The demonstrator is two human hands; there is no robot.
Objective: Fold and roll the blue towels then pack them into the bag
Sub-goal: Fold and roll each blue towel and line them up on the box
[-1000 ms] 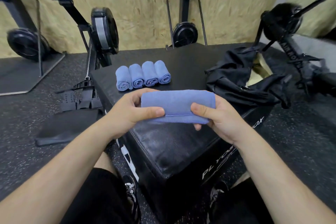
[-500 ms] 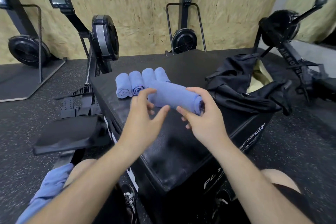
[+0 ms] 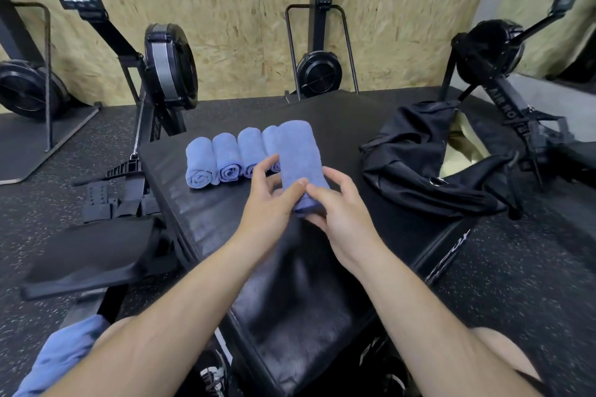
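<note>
I hold a rolled blue towel [image 3: 298,155] lengthwise, pointing away from me, just right of a row of several rolled blue towels [image 3: 227,158] on the black padded box [image 3: 206,213]. My right hand [image 3: 335,206] grips the roll's near end from the right and below. My left hand [image 3: 271,196] pinches the same end from the left, thumb on top. The black bag [image 3: 416,158] lies open on the box's right side, its pale lining showing. Another blue towel [image 3: 61,358] lies on my left thigh at the lower left.
Rowing machines stand around the box: one at the left [image 3: 167,71] with its seat rail [image 3: 87,258] near my left knee, one at the right [image 3: 496,55] behind the bag. A fan machine [image 3: 319,74] stands at the back wall. Speckled rubber floor surrounds the box.
The towel went from a flat fold held crosswise to a tight roll turned lengthwise, and it moved forward beside the row of rolls. Both hands now hold its near end.
</note>
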